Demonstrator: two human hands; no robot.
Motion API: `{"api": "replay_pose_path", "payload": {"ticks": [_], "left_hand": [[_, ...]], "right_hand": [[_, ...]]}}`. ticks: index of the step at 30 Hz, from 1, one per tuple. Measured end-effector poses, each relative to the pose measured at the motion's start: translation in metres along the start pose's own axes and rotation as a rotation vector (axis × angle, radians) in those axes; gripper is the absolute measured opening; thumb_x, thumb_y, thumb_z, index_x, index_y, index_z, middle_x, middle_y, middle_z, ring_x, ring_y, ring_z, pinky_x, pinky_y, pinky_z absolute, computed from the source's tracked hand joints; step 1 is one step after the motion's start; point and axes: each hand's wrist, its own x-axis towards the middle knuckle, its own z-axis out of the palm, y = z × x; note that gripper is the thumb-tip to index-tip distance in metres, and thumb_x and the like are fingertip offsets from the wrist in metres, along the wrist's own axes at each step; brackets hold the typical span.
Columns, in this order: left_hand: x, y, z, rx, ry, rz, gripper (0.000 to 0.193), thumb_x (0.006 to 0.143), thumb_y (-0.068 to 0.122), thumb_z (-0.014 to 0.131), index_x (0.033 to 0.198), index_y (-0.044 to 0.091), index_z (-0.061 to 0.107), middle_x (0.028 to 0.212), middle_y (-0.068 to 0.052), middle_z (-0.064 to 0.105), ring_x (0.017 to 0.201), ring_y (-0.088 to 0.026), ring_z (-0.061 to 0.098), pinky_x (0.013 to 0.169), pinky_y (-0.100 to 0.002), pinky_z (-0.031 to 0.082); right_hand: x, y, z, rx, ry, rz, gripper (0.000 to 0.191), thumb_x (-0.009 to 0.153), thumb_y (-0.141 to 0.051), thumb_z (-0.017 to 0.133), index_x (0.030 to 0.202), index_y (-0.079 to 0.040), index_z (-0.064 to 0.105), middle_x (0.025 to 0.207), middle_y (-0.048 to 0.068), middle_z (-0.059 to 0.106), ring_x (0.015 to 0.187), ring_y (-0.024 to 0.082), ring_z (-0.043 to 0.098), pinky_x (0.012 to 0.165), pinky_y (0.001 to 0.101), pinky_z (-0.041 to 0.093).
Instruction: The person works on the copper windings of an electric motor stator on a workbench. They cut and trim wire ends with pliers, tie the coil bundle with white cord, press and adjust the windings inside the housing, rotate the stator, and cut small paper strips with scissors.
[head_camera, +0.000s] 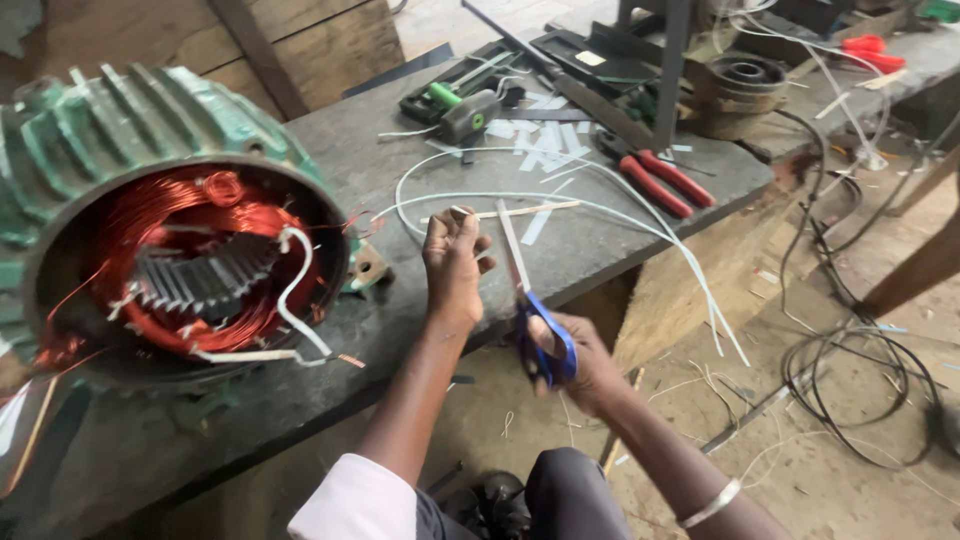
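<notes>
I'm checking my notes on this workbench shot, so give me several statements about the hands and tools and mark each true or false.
1. The right hand holds blue-handled scissors. True.
2. The left hand rests on the green motor housing with copper windings. False: it is raised beside it, pinching a thin pale strip.
3. Red-handled pliers lie on the grey workbench. True.
4. The scissors lie flat on the bench. False: they are held up, blades pointing away.

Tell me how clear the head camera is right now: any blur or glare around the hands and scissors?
Head view: even daylight, no harsh glare; right hand and blue-handled scissors show motion blur; left hand slightly soft; motor stator sharp.
</notes>
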Motion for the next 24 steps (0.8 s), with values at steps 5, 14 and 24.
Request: {"api": "replay_pose_path", "payload": {"ticks": [5,14,24], "left_hand": [[-0.061,0.017,-0.034,0.488,0.212,0.412,0.010,0.101,0.017,0.065,0.104,0.008,0.063,0.092,-0.001,0.065,0.076,-0.005,0.056,0.066,-0.026,0.050],[-0.197,0.105,-0.124,0.619,0.061,0.236,0.015,0.094,0.011,0.075,0.106,0.004,0.071,0.083,-0.001,0.071,0.075,-0.005,0.062,0.068,-0.022,0.051],[-0.205,0.150,-0.151,0.801,0.033,0.483,0.023,0.090,0.011,0.082,0.104,0.001,0.067,0.102,-0.009,0.074,0.070,-0.011,0.066,0.061,-0.025,0.052]], "right_hand": [[0.049,-0.038,-0.004,-0.831,0.278,0.016,0.070,0.074,-0.039,0.083,0.132,-0.012,0.056,0.070,0.009,0.068,0.060,0.022,0.070,0.052,0.0403,0.058],[0.024,-0.072,0.091,-1.067,-0.130,-0.854,0.034,0.083,-0.007,0.076,0.117,-0.010,0.072,0.110,0.012,0.074,0.100,0.029,0.070,0.088,0.0384,0.057],[-0.048,-0.021,0.185,-0.828,-0.004,-0.769,0.023,0.087,-0.003,0.076,0.110,-0.002,0.076,0.083,0.007,0.070,0.066,0.011,0.065,0.059,0.0247,0.051]]}}
